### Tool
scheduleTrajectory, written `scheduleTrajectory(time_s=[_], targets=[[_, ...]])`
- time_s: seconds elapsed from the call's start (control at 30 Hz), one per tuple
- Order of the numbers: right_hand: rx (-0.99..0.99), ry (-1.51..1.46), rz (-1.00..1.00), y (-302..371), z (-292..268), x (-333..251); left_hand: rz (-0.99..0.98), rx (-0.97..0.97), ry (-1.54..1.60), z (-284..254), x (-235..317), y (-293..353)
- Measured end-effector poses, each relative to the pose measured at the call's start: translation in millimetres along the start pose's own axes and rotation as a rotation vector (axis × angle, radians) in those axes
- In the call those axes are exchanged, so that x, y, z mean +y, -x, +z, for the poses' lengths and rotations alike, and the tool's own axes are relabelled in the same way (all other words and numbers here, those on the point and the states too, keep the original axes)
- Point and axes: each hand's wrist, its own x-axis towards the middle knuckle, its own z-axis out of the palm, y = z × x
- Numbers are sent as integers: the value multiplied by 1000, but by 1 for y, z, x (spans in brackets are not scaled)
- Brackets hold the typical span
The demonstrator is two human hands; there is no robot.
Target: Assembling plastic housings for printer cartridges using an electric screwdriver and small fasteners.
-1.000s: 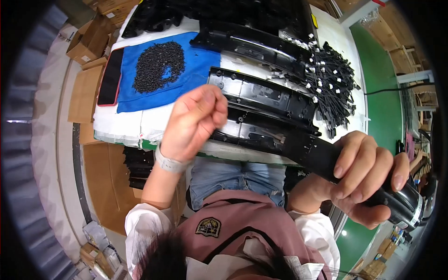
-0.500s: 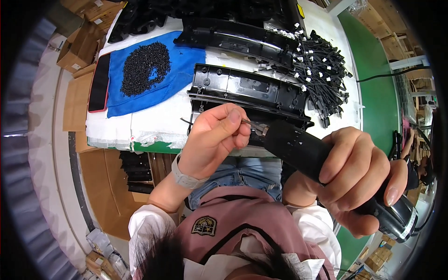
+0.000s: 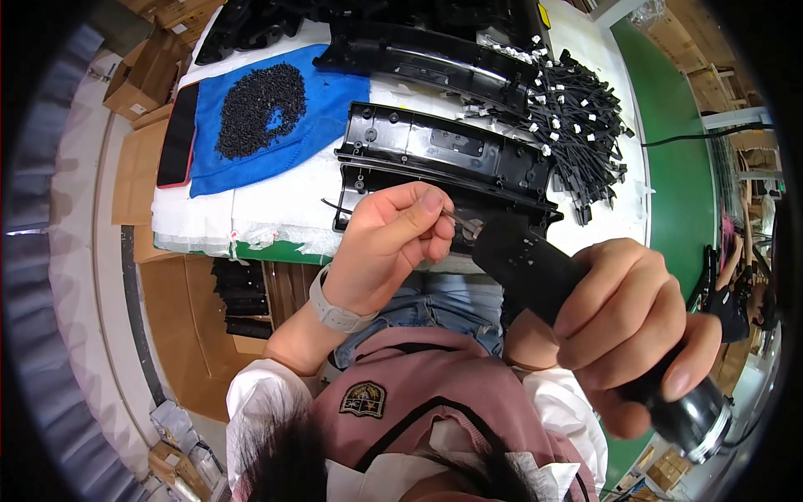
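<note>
A black electric screwdriver (image 3: 529, 266) with a cord at its rear is gripped by my right hand (image 3: 629, 322). Its metal bit (image 3: 465, 224) points up and left, toward my left hand (image 3: 400, 224). My left thumb and fingers pinch at the bit's tip; whether a screw is there too is hidden by the fingers. Just beyond my hands lie long black plastic housings (image 3: 452, 149) with screw posts and slots. The nearest housing (image 3: 393, 182) is partly covered by my left hand, and a thin black wire (image 3: 335, 205) sticks out at its left end.
Small black screws (image 3: 261, 107) are heaped on a blue cloth (image 3: 322, 125) at the left, beside a phone (image 3: 177, 138). Black cables with white connectors (image 3: 579, 125) are piled at the right. More black parts (image 3: 251, 29) lie at the back. An open cardboard box (image 3: 180, 335) stands below the table's left side.
The screwdriver's rear end and my right hand have shifted slightly down and left. My left hand has moved a little to the right, still pinching at the bit's tip.
</note>
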Motion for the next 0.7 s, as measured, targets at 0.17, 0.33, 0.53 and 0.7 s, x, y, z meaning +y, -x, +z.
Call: scheduleTrajectory(time_s=[0.17,0.33,0.53,0.7], targets=[[-225,-14,-26,0,-2,-3,-15,22,-7,-1,-5,-1],[66,15,-2,6,2,-6,10,-87,69,-9,-6,7],[64,5,110,10,-9,-23,-11,99,-459,0,3,18],[-145,153,333,27,-18,-32,433,241,-837,-12,-2,19]])
